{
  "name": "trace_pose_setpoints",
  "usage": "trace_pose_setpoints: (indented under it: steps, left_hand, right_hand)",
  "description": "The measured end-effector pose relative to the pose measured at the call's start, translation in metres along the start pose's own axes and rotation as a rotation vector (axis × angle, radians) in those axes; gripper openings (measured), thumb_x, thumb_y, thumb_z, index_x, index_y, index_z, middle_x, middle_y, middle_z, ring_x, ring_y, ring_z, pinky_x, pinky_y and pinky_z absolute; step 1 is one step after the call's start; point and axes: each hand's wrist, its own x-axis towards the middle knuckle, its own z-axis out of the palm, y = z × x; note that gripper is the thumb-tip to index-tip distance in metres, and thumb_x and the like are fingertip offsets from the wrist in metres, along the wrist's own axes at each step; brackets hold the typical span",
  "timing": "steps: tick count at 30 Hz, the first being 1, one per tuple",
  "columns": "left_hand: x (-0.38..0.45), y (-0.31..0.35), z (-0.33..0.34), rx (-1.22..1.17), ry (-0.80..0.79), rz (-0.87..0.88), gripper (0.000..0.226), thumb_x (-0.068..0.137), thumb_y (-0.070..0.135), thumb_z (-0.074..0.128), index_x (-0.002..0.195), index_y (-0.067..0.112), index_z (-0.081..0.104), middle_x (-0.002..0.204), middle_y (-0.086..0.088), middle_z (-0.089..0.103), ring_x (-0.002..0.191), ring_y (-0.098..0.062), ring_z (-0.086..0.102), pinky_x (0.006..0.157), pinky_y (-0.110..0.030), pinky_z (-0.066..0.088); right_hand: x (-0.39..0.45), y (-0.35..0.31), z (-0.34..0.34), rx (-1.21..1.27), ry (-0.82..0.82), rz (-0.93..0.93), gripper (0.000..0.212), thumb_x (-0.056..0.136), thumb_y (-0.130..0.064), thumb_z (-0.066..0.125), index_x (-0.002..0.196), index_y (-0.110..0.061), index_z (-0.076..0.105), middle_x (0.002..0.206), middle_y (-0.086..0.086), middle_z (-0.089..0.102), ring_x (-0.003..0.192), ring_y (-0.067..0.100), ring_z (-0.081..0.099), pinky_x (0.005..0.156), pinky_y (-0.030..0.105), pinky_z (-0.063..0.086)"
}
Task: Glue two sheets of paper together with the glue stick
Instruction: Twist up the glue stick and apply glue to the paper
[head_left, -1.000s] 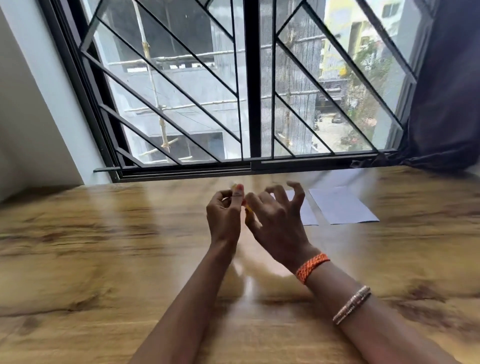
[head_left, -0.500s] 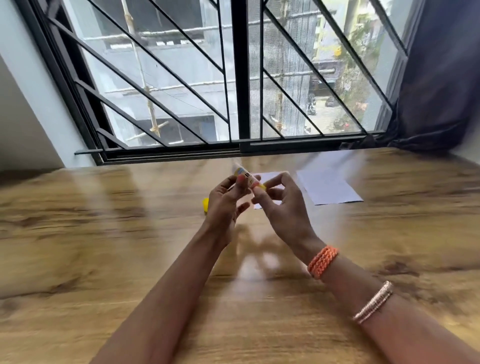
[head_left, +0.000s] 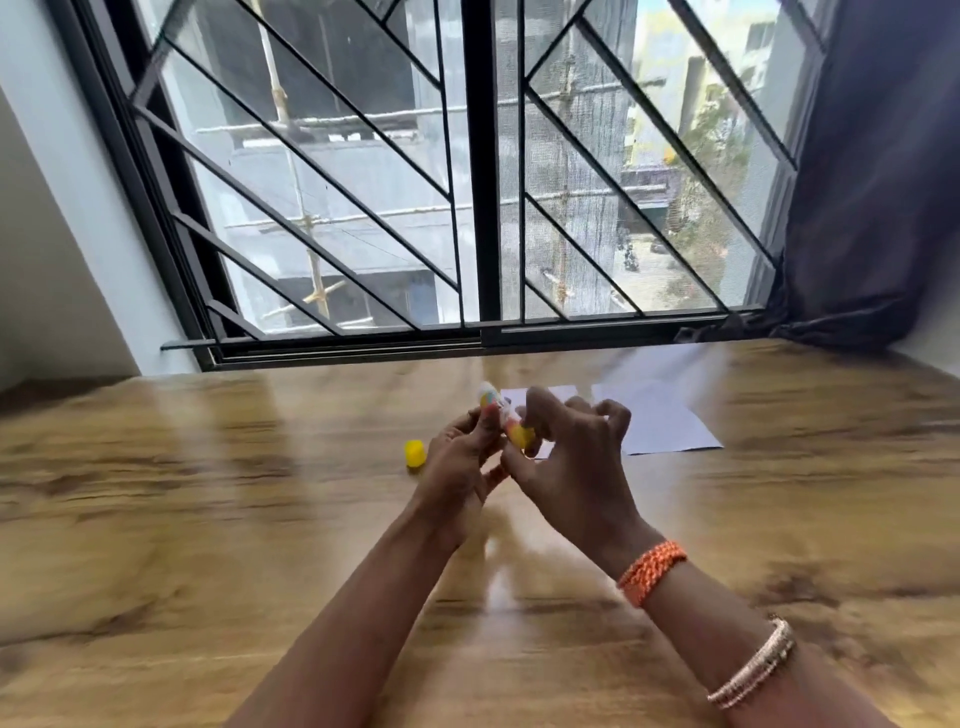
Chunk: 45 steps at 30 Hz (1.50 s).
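Centre of frame: glue stick (head_left: 503, 415) held tilted above the table (head_left: 208, 519), pinched by left hand (head_left: 460, 475) at the barrel and right hand (head_left: 566, 467) at its yellow base. Yellow cap (head_left: 415, 454) lying off, left of the hands. Likely twisting glue up; next, onto sheets of paper (head_left: 660, 421), right of centre. Since half a second ago, cap more plainly visible.

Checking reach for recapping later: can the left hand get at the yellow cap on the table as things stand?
Probably yes. The yellow cap lies alone on the wooden table, just left of the left hand, nothing between. But that hand grips the glue stick, shared with the right hand.
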Motion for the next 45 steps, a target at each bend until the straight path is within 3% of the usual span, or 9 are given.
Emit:
trace_pose_setpoints:
  steps: [3, 6, 11, 17, 24, 28, 31, 35, 45]
  left_hand:
    - [0.002, -0.002, -0.001, -0.054, -0.008, 0.009, 0.019, 0.091, 0.015, 0.049, 0.091, 0.022, 0.066, 0.081, 0.009, 0.072, 0.073, -0.003, 0.064, 0.069, -0.023, 0.045]
    - [0.002, -0.005, 0.002, -0.058, 0.100, -0.014, 0.030, 0.091, -0.002, 0.045, 0.094, 0.022, 0.063, 0.080, 0.010, 0.071, 0.059, 0.000, 0.065, 0.063, -0.022, 0.048]
    - [-0.001, 0.002, 0.003, -0.120, 0.026, -0.085, 0.026, 0.094, 0.009, 0.044, 0.087, 0.020, 0.067, 0.081, 0.009, 0.073, 0.083, -0.007, 0.065, 0.083, -0.029, 0.046]
    - [-0.005, -0.002, 0.009, -0.098, 0.054, -0.069, 0.039, 0.091, 0.048, 0.044, 0.083, 0.019, 0.069, 0.084, 0.008, 0.074, 0.096, -0.010, 0.062, 0.092, -0.037, 0.043]
    - [-0.005, 0.005, 0.002, -0.027, 0.016, 0.022, 0.032, 0.089, 0.037, 0.045, 0.103, 0.016, 0.064, 0.108, -0.001, 0.072, 0.104, -0.016, 0.065, 0.094, -0.034, 0.043]
    - [-0.004, 0.004, -0.003, -0.055, -0.042, 0.057, 0.034, 0.077, 0.039, 0.053, 0.099, 0.019, 0.066, 0.100, 0.006, 0.074, 0.097, -0.012, 0.068, 0.091, -0.034, 0.042]
    - [-0.003, 0.003, -0.002, -0.027, -0.048, 0.025, 0.049, 0.059, 0.058, 0.072, 0.094, 0.023, 0.073, 0.110, 0.005, 0.072, 0.110, -0.013, 0.062, 0.097, -0.038, 0.037]
    - [-0.004, 0.008, 0.003, 0.076, 0.028, -0.002, 0.039, 0.079, 0.052, 0.047, 0.100, 0.027, 0.068, 0.094, 0.028, 0.070, 0.103, 0.012, 0.050, 0.100, -0.040, 0.021]
    - [-0.007, 0.007, 0.009, 0.058, 0.054, 0.037, 0.033, 0.089, 0.035, 0.046, 0.113, 0.018, 0.063, 0.086, 0.031, 0.070, 0.105, 0.012, 0.047, 0.108, -0.043, 0.015]
  right_hand:
    - [0.007, -0.009, -0.008, 1.044, -0.203, 0.732, 0.027, 0.078, -0.018, 0.069, 0.071, -0.023, 0.044, 0.061, -0.005, 0.059, 0.062, 0.009, 0.053, 0.069, 0.033, 0.033]
    - [0.004, -0.010, -0.006, 1.183, -0.393, 0.912, 0.031, 0.079, -0.019, 0.066, 0.065, -0.025, 0.039, 0.063, -0.005, 0.057, 0.063, 0.011, 0.052, 0.069, 0.033, 0.029]
    - [0.007, -0.006, -0.005, 0.820, -0.089, 0.561, 0.026, 0.075, -0.018, 0.075, 0.073, -0.021, 0.049, 0.077, 0.008, 0.072, 0.071, 0.016, 0.065, 0.071, 0.033, 0.047]
    - [-0.001, 0.006, 0.004, -0.122, 0.104, -0.100, 0.026, 0.070, -0.019, 0.076, 0.082, -0.028, 0.055, 0.070, -0.018, 0.059, 0.080, 0.013, 0.057, 0.078, 0.035, 0.025]
    - [0.002, -0.013, -0.008, 1.077, -0.138, 0.608, 0.027, 0.074, -0.003, 0.075, 0.072, -0.014, 0.050, 0.068, 0.005, 0.070, 0.060, 0.014, 0.062, 0.061, 0.025, 0.045]
    - [0.003, -0.008, -0.007, 1.161, -0.301, 0.835, 0.022, 0.077, -0.013, 0.072, 0.076, -0.023, 0.053, 0.077, 0.001, 0.064, 0.063, 0.011, 0.050, 0.067, 0.029, 0.035]
    - [0.001, -0.010, -0.003, 0.668, -0.119, 0.503, 0.020, 0.084, -0.019, 0.070, 0.086, -0.018, 0.050, 0.078, -0.001, 0.070, 0.067, 0.013, 0.063, 0.071, 0.031, 0.042]
    - [-0.004, -0.003, 0.005, -0.174, 0.068, -0.144, 0.038, 0.079, -0.012, 0.071, 0.098, -0.026, 0.041, 0.087, -0.007, 0.066, 0.082, 0.020, 0.061, 0.080, 0.034, 0.028]
    - [-0.001, -0.001, 0.002, 0.143, 0.173, -0.094, 0.024, 0.086, -0.007, 0.058, 0.089, -0.027, 0.044, 0.076, -0.023, 0.057, 0.073, 0.003, 0.056, 0.074, 0.036, 0.037]
